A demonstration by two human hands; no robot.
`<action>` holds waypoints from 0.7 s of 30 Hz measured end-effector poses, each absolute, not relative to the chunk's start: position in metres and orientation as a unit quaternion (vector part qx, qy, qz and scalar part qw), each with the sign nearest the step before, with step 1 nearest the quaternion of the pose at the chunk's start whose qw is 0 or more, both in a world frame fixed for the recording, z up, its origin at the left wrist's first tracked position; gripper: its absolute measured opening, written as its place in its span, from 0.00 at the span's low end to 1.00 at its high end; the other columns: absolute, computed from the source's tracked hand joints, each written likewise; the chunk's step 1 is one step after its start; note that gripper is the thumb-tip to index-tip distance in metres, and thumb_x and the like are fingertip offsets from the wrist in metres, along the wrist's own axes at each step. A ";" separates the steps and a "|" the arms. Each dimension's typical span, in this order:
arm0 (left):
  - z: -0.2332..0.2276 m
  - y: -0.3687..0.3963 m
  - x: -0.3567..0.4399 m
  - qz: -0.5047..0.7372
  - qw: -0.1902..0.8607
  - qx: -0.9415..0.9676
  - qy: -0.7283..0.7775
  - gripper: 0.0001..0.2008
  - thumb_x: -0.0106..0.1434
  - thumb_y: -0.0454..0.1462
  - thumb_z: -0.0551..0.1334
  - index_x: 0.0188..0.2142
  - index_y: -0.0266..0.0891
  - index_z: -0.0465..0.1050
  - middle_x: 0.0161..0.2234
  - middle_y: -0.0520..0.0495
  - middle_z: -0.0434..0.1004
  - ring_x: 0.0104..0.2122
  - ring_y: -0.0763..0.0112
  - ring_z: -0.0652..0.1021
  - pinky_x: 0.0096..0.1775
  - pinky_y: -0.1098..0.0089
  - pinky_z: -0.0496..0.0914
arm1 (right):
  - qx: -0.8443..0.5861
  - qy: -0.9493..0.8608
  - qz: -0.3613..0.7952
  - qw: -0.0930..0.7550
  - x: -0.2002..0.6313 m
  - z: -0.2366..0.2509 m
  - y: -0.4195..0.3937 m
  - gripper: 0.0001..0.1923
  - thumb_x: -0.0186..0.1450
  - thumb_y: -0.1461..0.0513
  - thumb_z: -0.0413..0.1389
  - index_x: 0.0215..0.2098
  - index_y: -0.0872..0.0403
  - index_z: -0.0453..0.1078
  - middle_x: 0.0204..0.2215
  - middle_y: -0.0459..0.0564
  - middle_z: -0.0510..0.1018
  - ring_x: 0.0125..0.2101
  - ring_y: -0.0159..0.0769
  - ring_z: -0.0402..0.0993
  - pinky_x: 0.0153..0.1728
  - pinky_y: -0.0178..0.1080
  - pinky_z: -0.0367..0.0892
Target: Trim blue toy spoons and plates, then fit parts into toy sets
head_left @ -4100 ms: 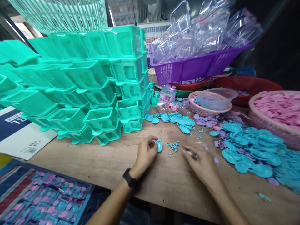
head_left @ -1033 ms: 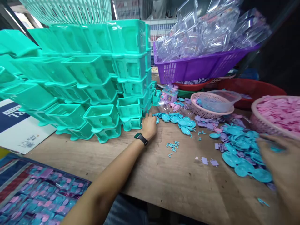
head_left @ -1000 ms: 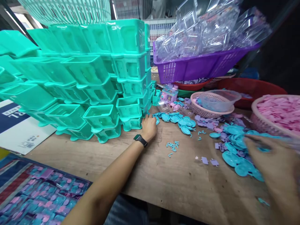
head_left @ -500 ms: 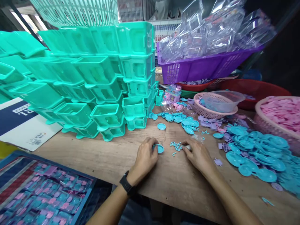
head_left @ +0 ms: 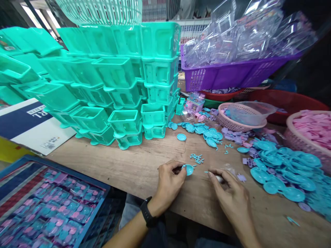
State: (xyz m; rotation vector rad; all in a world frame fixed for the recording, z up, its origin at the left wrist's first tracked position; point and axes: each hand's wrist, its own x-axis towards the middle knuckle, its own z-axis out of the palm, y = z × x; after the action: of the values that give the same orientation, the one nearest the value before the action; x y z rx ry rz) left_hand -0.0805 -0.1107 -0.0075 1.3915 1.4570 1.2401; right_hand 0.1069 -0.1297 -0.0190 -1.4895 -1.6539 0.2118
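Observation:
My left hand (head_left: 170, 182) pinches a small blue toy dish (head_left: 190, 169) by its near side; little blue stubs stick out at the dish's rim. To its right, my right hand (head_left: 231, 194) is closed, with a tiny blue plastic piece (head_left: 206, 172) at the fingertips. A whitish object (head_left: 219, 178) shows inside that hand, too covered to name. The two hands are apart, just above the wooden table (head_left: 124, 165). Beyond them lies a little heap of blue hook-shaped pieces (head_left: 197, 158). One loose blue dish (head_left: 181, 137) rests farther back.
Stacked green plastic boxes (head_left: 124, 122) rise at the left. Many blue toy pans (head_left: 281, 162) pile up on the right, beside a basket of pink pieces (head_left: 300, 129). A purple basket (head_left: 222, 76) holds clear packaging. A crate of packed toys (head_left: 51, 210) stands at lower left.
Both hands have drawn back toward me from the hook heap. The left has brought its dish along, tilted up; the right now shows a tiny blue piece at its fingertips.

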 end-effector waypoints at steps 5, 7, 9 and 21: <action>-0.004 -0.117 -0.067 0.491 0.356 0.573 0.551 0.07 0.56 0.30 0.65 0.31 0.38 0.84 0.27 0.48 0.84 0.25 0.69 0.79 0.30 0.72 0.72 | -0.568 -0.641 0.072 0.512 0.061 -0.002 -0.147 0.09 0.71 0.57 0.56 0.35 0.49 0.75 0.32 0.49 0.82 0.33 0.37 0.79 0.36 0.37 0.73; -0.002 -0.118 -0.065 0.497 0.336 0.591 0.539 0.08 0.56 0.29 0.65 0.31 0.38 0.84 0.27 0.49 0.84 0.26 0.70 0.79 0.30 0.73 0.71 | -0.566 -0.641 0.067 0.515 0.054 -0.001 -0.146 0.08 0.71 0.58 0.55 0.35 0.50 0.75 0.32 0.49 0.82 0.34 0.37 0.80 0.37 0.37 0.73; 0.000 -0.119 -0.064 0.494 0.320 0.608 0.533 0.09 0.56 0.28 0.64 0.32 0.39 0.84 0.27 0.49 0.84 0.26 0.70 0.79 0.30 0.73 0.70 | -0.565 -0.642 0.058 0.515 0.053 -0.001 -0.145 0.07 0.71 0.59 0.56 0.36 0.50 0.74 0.33 0.48 0.81 0.35 0.36 0.80 0.37 0.36 0.73; -0.001 -0.116 -0.068 0.433 0.159 0.725 0.512 0.09 0.62 0.28 0.60 0.30 0.39 0.77 0.26 0.48 0.78 0.26 0.71 0.76 0.29 0.73 0.68 | -0.547 -0.692 0.011 0.471 0.056 0.000 -0.140 0.06 0.72 0.62 0.53 0.39 0.51 0.72 0.34 0.49 0.81 0.34 0.36 0.79 0.36 0.37 0.73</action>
State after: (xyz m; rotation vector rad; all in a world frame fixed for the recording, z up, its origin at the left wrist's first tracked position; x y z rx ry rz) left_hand -0.0676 -0.1165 -0.0007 2.0707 1.4641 1.2364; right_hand 0.0559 -0.1402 0.0005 -1.3387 -1.6951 0.0271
